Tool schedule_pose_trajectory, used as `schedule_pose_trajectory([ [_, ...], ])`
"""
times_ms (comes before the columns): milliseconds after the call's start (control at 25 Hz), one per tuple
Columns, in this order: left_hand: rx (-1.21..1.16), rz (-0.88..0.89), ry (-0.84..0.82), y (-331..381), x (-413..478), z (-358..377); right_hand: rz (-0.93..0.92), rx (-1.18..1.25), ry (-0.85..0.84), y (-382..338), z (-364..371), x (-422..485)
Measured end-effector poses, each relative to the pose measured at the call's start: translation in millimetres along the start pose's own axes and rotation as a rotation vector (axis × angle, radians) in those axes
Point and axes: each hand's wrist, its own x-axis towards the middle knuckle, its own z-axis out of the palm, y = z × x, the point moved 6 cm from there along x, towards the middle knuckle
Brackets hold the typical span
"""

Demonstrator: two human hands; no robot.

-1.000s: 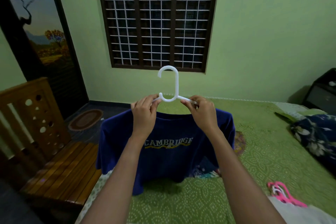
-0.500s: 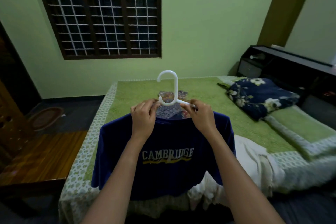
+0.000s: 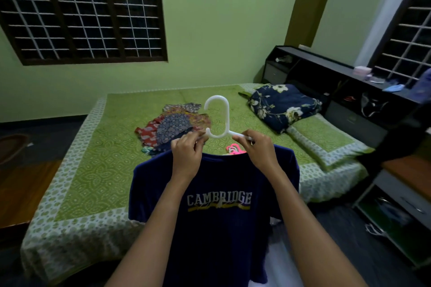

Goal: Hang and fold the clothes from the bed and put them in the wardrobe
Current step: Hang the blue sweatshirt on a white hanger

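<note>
A green-walled bedroom, seen from the near side of a bed with a green patterned spread. Nearest, a navy CAMBRIDGE T-shirt hangs in the air on a white plastic hanger. The left hand pinches the hanger's left arm at the collar and the right hand pinches its right arm. Just behind the collar, pink hangers lie on the spread. Farther off sits a pile of patterned clothes, with a navy floral pillow far right. A barred window is on the far wall.

The white hanger has its arms hidden inside the blue T-shirt.
</note>
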Motion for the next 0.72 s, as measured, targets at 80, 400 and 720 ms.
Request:
schedule_pose_trajectory([
  [80,-0.047,-0.027,-0.044,15,-11,19,-0.002,-0.02,-0.005,16,-19,-9],
  [400,-0.178,-0.005,-0.202,52,-25,87,0.038,-0.059,-0.013,86,-64,-22],
  [720,-0.203,-0.034,-0.281,44,-1,176,0.101,-0.019,-0.03,161,-71,11],
])
